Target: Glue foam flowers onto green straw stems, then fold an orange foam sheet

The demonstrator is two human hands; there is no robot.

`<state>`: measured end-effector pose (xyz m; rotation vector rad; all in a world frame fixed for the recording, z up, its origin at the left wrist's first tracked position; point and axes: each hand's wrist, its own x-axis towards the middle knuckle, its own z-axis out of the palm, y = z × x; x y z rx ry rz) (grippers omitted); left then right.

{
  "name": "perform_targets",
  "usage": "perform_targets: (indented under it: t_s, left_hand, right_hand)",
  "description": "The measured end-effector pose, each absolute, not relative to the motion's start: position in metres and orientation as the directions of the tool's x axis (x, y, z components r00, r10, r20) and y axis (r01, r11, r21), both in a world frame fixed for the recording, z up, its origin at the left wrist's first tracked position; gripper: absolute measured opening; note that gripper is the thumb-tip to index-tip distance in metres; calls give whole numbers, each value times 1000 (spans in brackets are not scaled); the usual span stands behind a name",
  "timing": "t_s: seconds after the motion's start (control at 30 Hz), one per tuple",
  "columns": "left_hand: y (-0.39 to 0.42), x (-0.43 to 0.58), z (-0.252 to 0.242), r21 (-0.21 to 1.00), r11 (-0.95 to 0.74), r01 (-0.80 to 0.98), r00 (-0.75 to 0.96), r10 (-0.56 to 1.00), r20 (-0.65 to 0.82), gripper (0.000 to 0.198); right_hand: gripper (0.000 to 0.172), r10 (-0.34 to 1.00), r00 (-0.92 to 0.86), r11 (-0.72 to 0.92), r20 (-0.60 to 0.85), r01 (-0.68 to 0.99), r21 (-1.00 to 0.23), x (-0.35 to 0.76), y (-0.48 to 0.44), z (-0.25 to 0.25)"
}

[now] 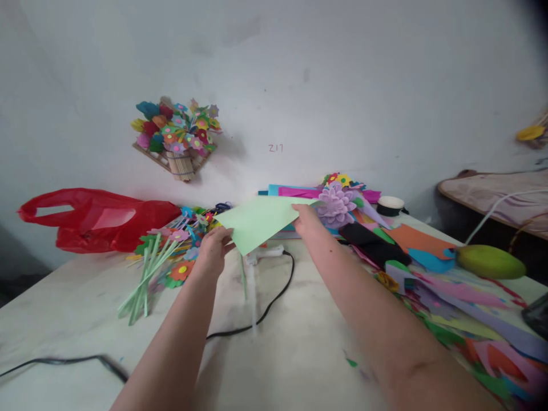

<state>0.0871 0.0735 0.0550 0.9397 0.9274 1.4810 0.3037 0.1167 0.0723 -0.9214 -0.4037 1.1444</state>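
A light green sheet of paper (pixel 263 220) is held up above the table, tilted with one corner pointing toward me. My left hand (pixel 214 248) pinches its left edge between thumb and fingers. At the right edge, my right hand (pixel 305 217) grips the same sheet. Beneath the sheet lies a white glue gun (pixel 269 252) with a black cord (pixel 285 288). A thin green stem (pixel 243 277) lies beside it. Left of my left hand are several green stems (pixel 145 274) with paper flowers, including an orange flower (pixel 182 270).
A red plastic bag (pixel 103 220) lies at the back left. On the right are a purple flower (pixel 335 205), coloured scraps (pixel 454 297), a green mango-like fruit (pixel 490 261) and a roll of tape (pixel 390 204). A flower arrangement (pixel 177 134) hangs on the wall. Another cord (pixel 85 358) crosses the front left.
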Motion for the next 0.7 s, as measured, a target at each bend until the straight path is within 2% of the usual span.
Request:
perform_targets:
  t_s: [0.07, 0.17, 0.27, 0.33, 0.4, 0.47, 0.5, 0.57, 0.6, 0.63, 0.7]
  left_hand:
    - [81, 86, 57, 938, -126, -324, -101, 990, 98, 14]
    - [95, 90, 62, 947, -132, -291, -89, 990, 111, 13]
    - [112, 105, 69, 940, -43, -338, -19, 999, 38, 10]
    - [127, 119, 73, 937, 29, -349, -34, 998, -43, 6]
    - [144, 133, 75, 943, 97, -318, -106, 985, -138, 9]
    - [161, 145, 74, 945, 138, -298, -112, 978, -178, 10]
    - [169, 150, 72, 943, 162, -291, -123, 971, -204, 13]
    - [181, 157, 67, 936, 214, -280, -128, 958, -257, 19]
    - [185, 160, 64, 931, 235, -278, -125, 952, -278, 22]
    - [189, 161, 62, 927, 251, -278, -121, 948, -293, 26]
    - [193, 161, 58, 920, 268, -285, -111, 944, -309, 32]
  right_hand:
    - [10, 919, 392, 185, -50, -540, -821, 306, 122, 79]
    - [8, 898, 438, 281, 48, -486, -827, 308, 137, 90]
    - [12, 860, 485, 395, 163, -428, -813, 309, 159, 102]
    - [15, 826, 526, 451, 200, -404, -796, 311, 172, 106]
    - [15, 863, 458, 419, 213, -413, -809, 317, 182, 104]
    - [15, 932, 303, 304, 200, -353, -885, 328, 186, 93]
    - [17, 955, 232, 242, 184, -253, -937, 335, 186, 85]
    - [23, 950, 224, 201, 219, 97, -975, 348, 185, 66]
    - [28, 954, 181, 174, 239, 315, -933, 354, 185, 56]
    - [33, 954, 154, 142, 256, 521, -842, 358, 185, 46]
    - [38, 963, 130, 38, 237, 802, -597, 364, 186, 32]
